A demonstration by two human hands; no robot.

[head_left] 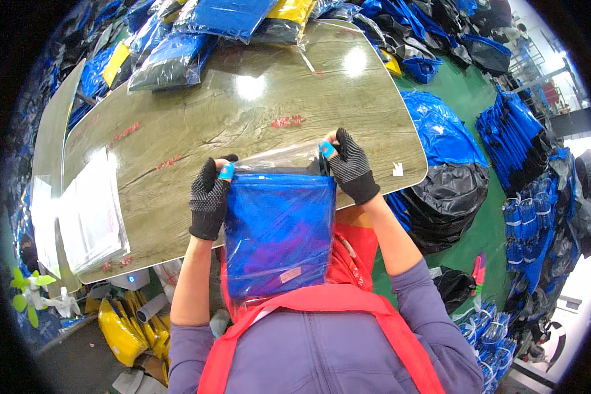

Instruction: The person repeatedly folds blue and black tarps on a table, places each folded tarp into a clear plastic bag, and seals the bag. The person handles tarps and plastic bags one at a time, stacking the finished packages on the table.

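Observation:
A folded blue fabric piece (276, 223) lies inside a clear plastic bag (276, 159), held upright against my front at the near edge of the table. My left hand (209, 197), in a black dotted glove with bare fingertips and blue tape on the thumb, pinches the bag's upper left corner. At the upper right corner my right hand (352, 167), gloved and taped the same way, grips the bag too. Between them the bag's top edge stretches out flat. A small pale label (290, 274) shows near the bottom of the bag.
The wood-patterned table (223, 125) carries a stack of flat clear bags (93, 210) at left and packed blue bundles (172, 60) at the far side. To the right stands a large blue and black sack (448, 157). Yellow folded pieces (123, 328) lie low at left.

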